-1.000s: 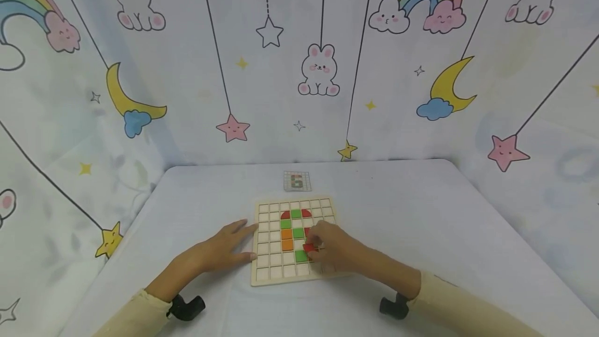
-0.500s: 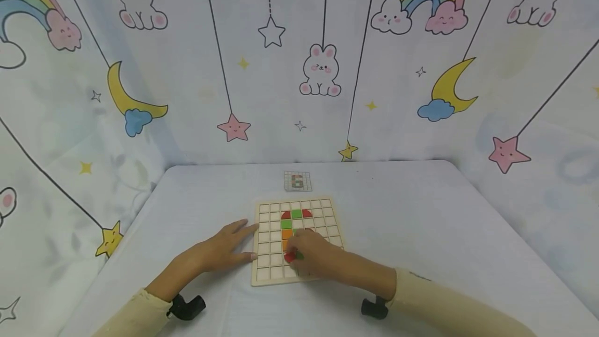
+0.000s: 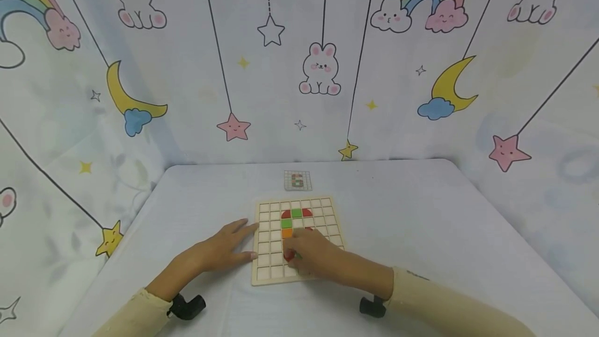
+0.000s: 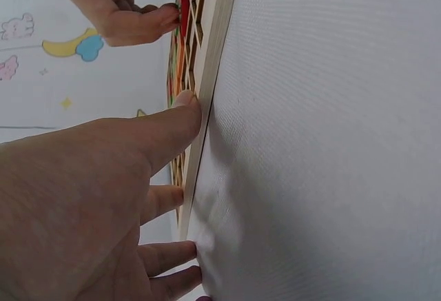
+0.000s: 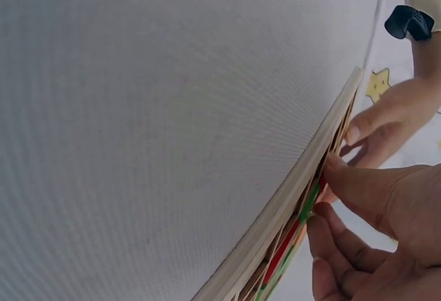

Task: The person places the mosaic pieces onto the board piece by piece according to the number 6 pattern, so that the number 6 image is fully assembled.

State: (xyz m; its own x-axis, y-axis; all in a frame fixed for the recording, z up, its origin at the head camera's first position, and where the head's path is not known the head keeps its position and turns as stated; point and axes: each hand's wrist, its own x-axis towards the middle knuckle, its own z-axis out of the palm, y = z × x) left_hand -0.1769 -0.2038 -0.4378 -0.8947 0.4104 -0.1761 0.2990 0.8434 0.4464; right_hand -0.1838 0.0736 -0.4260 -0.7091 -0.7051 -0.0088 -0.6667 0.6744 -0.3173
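Note:
A wooden grid board (image 3: pixel 262 274) lies on the white table, with red, green and orange tiles in some of its cells. My left hand (image 3: pixel 217 249) rests at the board's left edge, fingers extended and the thumb touching the rim. Over the lower middle of the grid, my right hand (image 3: pixel 313 254) pinches a red tile (image 3: pixel 288 256) with a curved edge, low against a cell left of a green tile. In the left wrist view the red tile (image 4: pixel 185 15) shows between thumb and fingers. The right hand hides several tiles to its right.
A small card (image 3: pixel 297 181) with a coloured grid pattern lies behind the board. Black wrist cameras sit on the left wrist (image 3: pixel 187 308) and right wrist (image 3: pixel 373 306). A patterned cloth backdrop (image 3: pixel 281 82) stands behind the table.
My right hand has moved left across the board with the red tile, then settled lower onto the cell in the last half second. The left hand has stayed still.

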